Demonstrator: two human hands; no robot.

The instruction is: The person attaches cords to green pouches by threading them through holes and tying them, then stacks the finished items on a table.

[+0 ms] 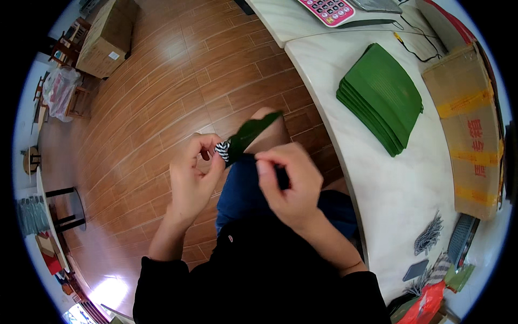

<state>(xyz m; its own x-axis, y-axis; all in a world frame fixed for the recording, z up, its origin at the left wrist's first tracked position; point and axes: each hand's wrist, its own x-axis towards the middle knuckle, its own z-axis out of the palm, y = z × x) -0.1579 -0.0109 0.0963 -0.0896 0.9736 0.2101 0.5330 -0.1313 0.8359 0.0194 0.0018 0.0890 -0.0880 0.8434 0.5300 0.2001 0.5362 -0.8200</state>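
Note:
A dark green flat pouch (252,131) with a black-and-white striped piece (222,150) at its lower end is held over my lap, above the wooden floor. My left hand (193,175) pinches the striped end between thumb and fingers. Fingers of my right hand (288,181) close on the pouch's lower edge, just right of the striped piece. The pouch's upper end points up and to the right, toward my bare knee.
A white table (377,178) curves along my right, bearing a stack of green pouches (380,97), a cardboard box (469,124), a pink calculator (326,11), striped pieces (429,235) and a red bag (426,305). Another cardboard box (108,38) stands far left on the wooden floor.

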